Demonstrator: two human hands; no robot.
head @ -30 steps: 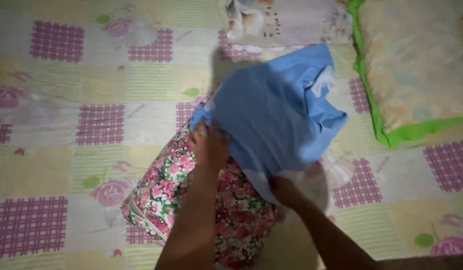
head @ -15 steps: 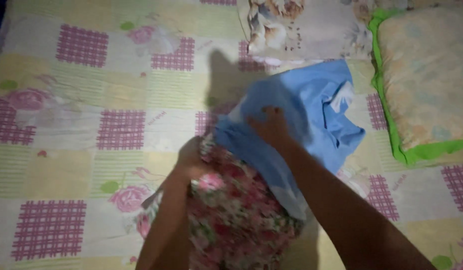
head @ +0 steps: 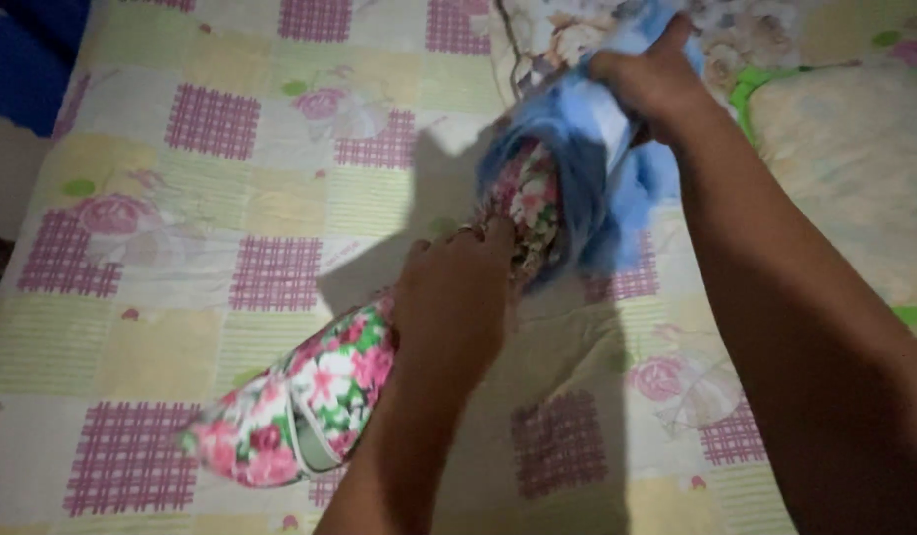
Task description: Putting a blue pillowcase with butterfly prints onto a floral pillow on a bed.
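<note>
no packages, no labels, no signs, no screens anywhere in view, only bedding

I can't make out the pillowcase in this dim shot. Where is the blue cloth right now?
In the head view the blue cloth is upper centre-right, bunched over the far end of the floral pillow, gripped by the right hand, beside the green-edged pillow.

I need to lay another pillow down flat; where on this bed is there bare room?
The checked bedsheet lies bare left of the floral pillow, up to the bed's left edge. Crowded at upper right: both hands, the blue pillowcase, and the green-edged pillow.
</note>
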